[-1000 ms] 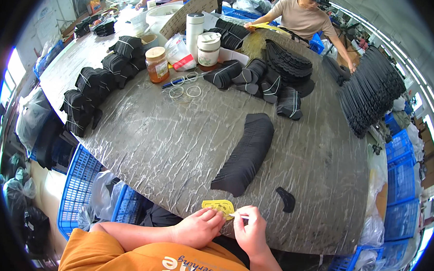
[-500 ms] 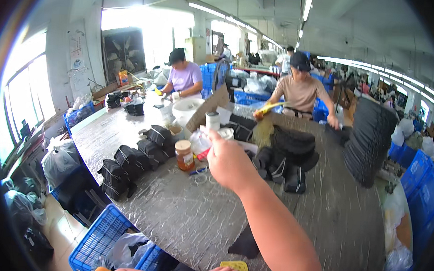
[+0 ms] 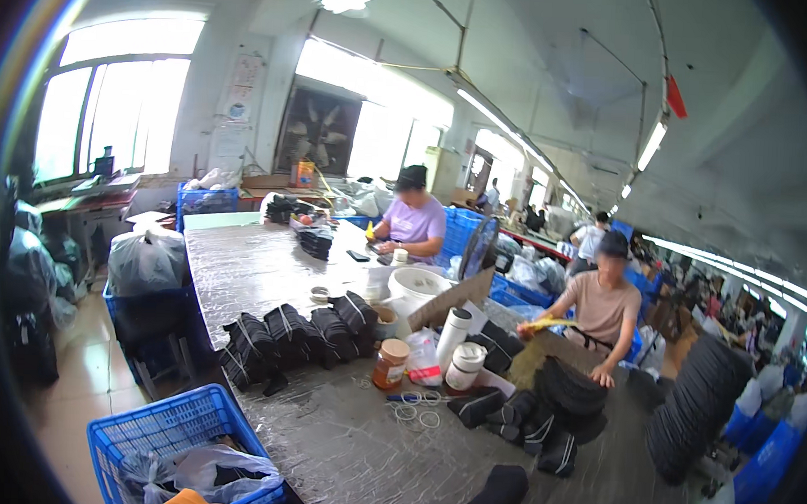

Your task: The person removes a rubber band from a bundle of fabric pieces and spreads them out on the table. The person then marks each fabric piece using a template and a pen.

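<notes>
Neither of my hands is in view; only a bit of orange sleeve (image 3: 190,502) shows at the lower edge. A dark, flat, rounded piece (image 3: 494,497) lies on the table (image 3: 349,457) near that edge. Farther in, a jar of amber contents (image 3: 390,364) stands beside a white tumbler (image 3: 454,337) and a white lidded container (image 3: 464,366). Several pale rings (image 3: 414,415) and a blue pen-like item (image 3: 403,398) rest in front of them. Tied black bundles (image 3: 285,332) form a row to the left, with other black bundles (image 3: 540,420) to the right.
A blue crate (image 3: 180,422) with plastic bags stands at lower left. Across the table sit a person in purple (image 3: 418,221) and a person in tan (image 3: 599,301) with a yellow tool. A tall black stack (image 3: 698,404) rises at right. Cardboard (image 3: 455,299) stands behind the tumbler.
My raised right hand and my left hand on the yellow piece have both gone out of view. The view has swung up and left; the tan-clad person's hand now rests on the black stack.
</notes>
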A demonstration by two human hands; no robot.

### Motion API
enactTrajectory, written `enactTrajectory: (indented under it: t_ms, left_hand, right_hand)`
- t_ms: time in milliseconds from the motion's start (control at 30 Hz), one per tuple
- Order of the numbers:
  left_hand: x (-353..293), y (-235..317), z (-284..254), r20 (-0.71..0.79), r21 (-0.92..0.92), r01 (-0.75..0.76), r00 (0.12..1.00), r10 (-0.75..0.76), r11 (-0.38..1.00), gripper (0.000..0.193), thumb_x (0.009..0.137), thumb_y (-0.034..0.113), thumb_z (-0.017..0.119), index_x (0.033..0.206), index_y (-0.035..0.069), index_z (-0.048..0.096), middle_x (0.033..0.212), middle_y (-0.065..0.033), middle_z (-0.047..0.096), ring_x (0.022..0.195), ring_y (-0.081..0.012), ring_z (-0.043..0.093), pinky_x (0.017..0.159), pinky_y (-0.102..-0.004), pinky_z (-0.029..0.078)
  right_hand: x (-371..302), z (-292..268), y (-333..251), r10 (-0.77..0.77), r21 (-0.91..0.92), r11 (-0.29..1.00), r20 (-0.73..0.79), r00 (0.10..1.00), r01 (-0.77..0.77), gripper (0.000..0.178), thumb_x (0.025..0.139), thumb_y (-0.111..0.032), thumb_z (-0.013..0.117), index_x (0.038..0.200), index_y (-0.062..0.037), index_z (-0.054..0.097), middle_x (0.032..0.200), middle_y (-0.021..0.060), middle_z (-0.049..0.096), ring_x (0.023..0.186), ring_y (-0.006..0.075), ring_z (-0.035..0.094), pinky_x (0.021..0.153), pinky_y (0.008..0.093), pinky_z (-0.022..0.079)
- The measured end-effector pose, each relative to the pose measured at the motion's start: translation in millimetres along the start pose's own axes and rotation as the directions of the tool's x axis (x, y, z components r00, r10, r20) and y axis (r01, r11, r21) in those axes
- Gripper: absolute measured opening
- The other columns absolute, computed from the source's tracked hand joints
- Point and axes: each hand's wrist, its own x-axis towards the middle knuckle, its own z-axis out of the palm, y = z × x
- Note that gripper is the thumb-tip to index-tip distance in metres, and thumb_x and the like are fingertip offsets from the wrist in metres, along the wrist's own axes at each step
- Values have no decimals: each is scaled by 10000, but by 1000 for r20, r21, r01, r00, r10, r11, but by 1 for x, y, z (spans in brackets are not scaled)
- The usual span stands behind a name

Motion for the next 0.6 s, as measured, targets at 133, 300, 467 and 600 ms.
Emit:
enactTrajectory:
  t_ms: [133,300,467,600]
  left_hand:
    - [3,0,-18,30,-57,-39,999,41,998,347,870,273,547,1144,88,650,1180,-144,582,1072,-330,576,908,-471,503]
    - [7,-4,-16,-39,-5,-74,997,74,997,339,871,291,551,1130,99,655,1166,-136,590,1048,-317,578,894,-451,499]
    - [7,-2,-14,46,34,-21,999,20,999,318,871,318,556,1095,120,664,1140,-111,600,1033,-295,581,871,-435,498]
    - [6,1,-11,-49,43,-10,999,13,999,291,878,323,557,1058,125,671,1106,-84,604,1013,-275,585,847,-423,498]
  right_hand:
    - [-52,21,32,-45,-214,976,-44,998,35,168,935,-109,616,1078,-28,653,1150,135,654,1002,355,637,793,428,523]
    - [-67,39,53,-227,-310,935,-145,963,174,264,904,-95,650,1160,-31,653,1249,153,603,1115,360,585,842,431,520]
    - [-59,35,39,-238,-239,950,-126,963,204,302,847,-87,656,1144,-29,663,1206,175,614,1091,376,580,864,437,512]
    - [-52,20,17,-196,-196,966,-120,973,170,258,809,-91,639,1050,-24,701,1095,188,675,1001,384,616,858,443,506]
